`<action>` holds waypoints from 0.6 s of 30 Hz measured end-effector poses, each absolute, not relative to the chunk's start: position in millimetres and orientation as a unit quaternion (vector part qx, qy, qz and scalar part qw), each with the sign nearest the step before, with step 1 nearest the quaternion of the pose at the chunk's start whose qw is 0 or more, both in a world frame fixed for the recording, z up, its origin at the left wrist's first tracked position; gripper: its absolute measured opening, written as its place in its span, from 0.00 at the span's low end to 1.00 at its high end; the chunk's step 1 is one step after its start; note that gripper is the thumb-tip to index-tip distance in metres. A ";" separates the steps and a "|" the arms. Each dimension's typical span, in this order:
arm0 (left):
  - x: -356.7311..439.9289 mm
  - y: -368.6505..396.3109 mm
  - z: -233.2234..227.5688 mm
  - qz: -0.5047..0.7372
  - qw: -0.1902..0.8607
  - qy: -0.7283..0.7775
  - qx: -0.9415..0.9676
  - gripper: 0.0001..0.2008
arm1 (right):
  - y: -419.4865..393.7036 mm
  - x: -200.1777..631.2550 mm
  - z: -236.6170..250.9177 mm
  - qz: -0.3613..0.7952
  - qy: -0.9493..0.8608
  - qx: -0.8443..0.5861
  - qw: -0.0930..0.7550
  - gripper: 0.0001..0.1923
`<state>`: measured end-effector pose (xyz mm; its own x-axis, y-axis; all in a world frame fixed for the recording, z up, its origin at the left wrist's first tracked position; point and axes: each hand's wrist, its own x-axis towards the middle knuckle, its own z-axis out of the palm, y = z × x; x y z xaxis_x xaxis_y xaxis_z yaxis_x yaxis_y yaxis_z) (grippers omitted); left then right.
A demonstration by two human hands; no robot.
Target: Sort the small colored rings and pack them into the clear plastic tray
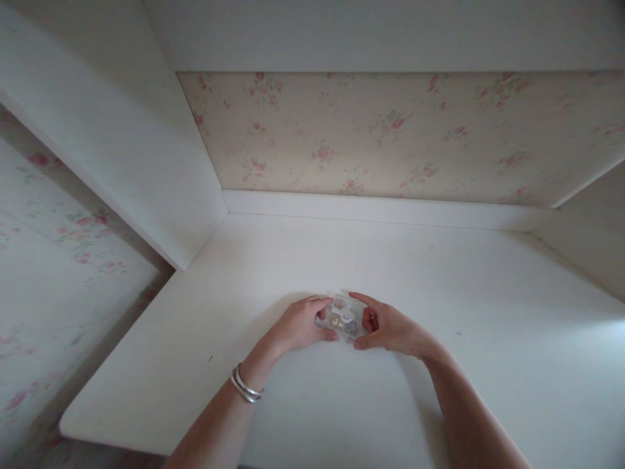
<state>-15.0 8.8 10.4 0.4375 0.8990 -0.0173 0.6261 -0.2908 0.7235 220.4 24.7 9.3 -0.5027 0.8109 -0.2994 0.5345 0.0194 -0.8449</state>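
Observation:
A small clear plastic box (pixel 343 317) with little compartments holding tiny pale pieces sits low over the white desk (pixel 439 280). My left hand (pixel 300 324) grips its left end with thumb and fingers. My right hand (pixel 388 327) grips its right end the same way. Both hands hold the box between them near the middle of the desk. Two silver bangles (pixel 245 385) circle my left wrist. What the pieces inside are is too small to tell.
A white side panel (pixel 122 143) rises on the left and a white shelf (pixel 390 32) runs overhead. Floral wallpaper (pixel 390 137) covers the back wall. Another panel (pixel 590 228) stands at the right. The desk's front edge (pixel 146 443) is at lower left.

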 end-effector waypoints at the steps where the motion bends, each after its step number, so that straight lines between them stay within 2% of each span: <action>1: -15.2 8.8 10.4 0.202 0.336 0.489 0.779 0.29 | 24.2 220.0 9.9 0.509 -0.702 -0.480 0.136 0.49; 5: -16.4 8.1 12.5 0.204 0.333 0.478 0.787 0.26 | 21.3 217.9 16.6 0.505 -0.708 -0.474 0.137 0.41; 11: -16.3 8.4 13.5 0.204 0.336 0.481 0.783 0.23 | 19.0 215.4 24.7 0.486 -0.724 -0.470 0.137 0.38; 14: -16.0 8.6 12.4 0.216 0.365 0.497 0.757 0.28 | 19.1 215.2 23.6 0.486 -0.716 -0.478 0.151 0.40; 18: -16.5 6.8 14.2 0.251 0.459 0.495 0.694 0.39 | 18.1 214.8 23.5 0.499 -0.693 -0.488 0.182 0.42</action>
